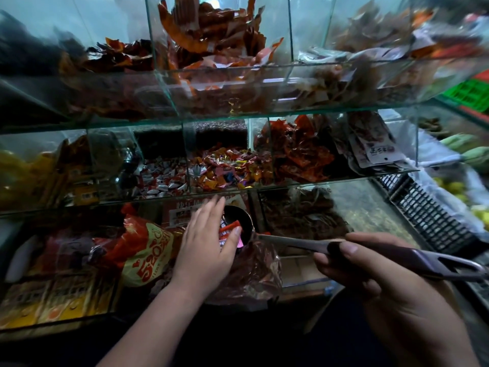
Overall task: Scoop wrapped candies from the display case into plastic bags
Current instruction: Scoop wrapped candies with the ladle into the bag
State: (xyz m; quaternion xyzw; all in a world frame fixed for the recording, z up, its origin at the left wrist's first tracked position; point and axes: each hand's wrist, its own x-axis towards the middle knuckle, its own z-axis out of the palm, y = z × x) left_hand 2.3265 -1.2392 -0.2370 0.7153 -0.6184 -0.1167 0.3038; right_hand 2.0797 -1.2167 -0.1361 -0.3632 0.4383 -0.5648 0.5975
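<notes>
My right hand [370,271] grips the dark handle of a metal scoop [239,223], whose bowl holds a few wrapped candies [229,229]. My left hand [209,242] lies flat over the bowl's left side, fingers straight, thumb touching the candies. A clear plastic bag [254,274] with reddish contents sits directly under the bowl. On the middle shelf of the glass display case [238,116], mixed bright wrapped candies [225,168] fill one compartment and red-and-white candies [164,181] fill the one to its left.
Upper shelves hold orange and brown snack packets [211,35]. A red and yellow bag [148,252] lies to the left of my left hand. A black plastic crate [428,215] and green and yellow produce [465,154] stand at the right.
</notes>
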